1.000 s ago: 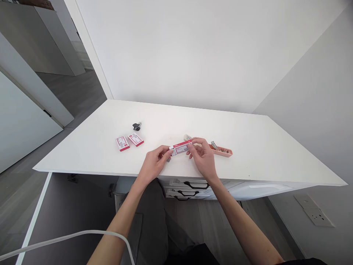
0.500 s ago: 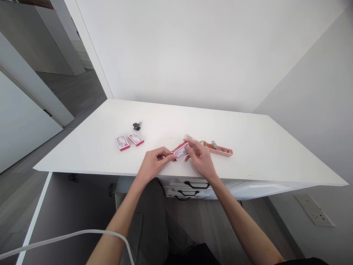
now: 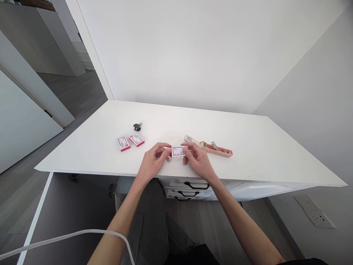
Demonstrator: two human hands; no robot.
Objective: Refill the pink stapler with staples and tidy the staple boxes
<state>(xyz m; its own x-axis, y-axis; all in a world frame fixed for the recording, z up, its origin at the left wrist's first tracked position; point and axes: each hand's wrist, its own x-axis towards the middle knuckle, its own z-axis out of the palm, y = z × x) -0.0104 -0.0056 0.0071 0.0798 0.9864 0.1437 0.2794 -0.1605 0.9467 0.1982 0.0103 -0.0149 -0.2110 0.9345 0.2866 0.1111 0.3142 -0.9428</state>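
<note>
A small red-and-white cardboard box (image 3: pixel 178 151) is held between my two hands above the white tabletop, its labelled face up. My left hand (image 3: pixel 156 157) pinches its left end between thumb and fingers; a small pale flap or piece shows under those fingers. At the right end, my right hand (image 3: pixel 199 159) grips it, the thumb lying over the label. Just beyond my right hand lies a long, narrow pink-and-cream case (image 3: pixel 220 152), open, with small metal bits and a USB-like plug (image 3: pixel 214 145) in it.
Two similar red-and-white boxes, one (image 3: pixel 122 143) beside the other (image 3: pixel 136 140), lie on the white tabletop (image 3: pixel 91 147) at left. Behind them is a small black-and-silver clip-like object (image 3: pixel 137 126). A white cable (image 3: pixel 82 232) crosses the lower left. Drawers with black handles (image 3: pixel 197 186) are below.
The box has turned from a slant to nearly level between my hands. My right hand has shifted slightly left, uncovering more of the case's cream end.
</note>
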